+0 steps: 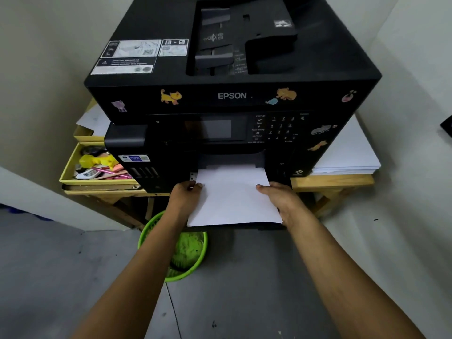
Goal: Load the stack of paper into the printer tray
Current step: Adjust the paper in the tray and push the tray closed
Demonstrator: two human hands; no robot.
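The stack of paper [233, 196] is lying flat between the two hands, its far end sitting inside the printer's [232, 94] front opening and its near end sticking out toward the person, so its long axis is running straight from the person into the machine. The tray [244, 226] beneath it is showing only as a thin dark edge under the near border; the rest is hiding under the sheets. The left hand [187, 195] is gripping the left edge, thumb lying on top and the other fingers tucked out of sight below. The right hand [278, 195] is holding the right edge the same way, its fingers also concealed. The paper is plain white, smooth and rectangular, and how thick the stack is is hard to judge. The printer is a boxy matte black body with cat stickers. Left of the left hand, a yellow box [66, 172] of small stationery is sitting; right of the right hand, another white pile [347, 155] is resting on a wooden table [335, 182]. Below the left forearm, a round green basket [186, 253] is partly covered.
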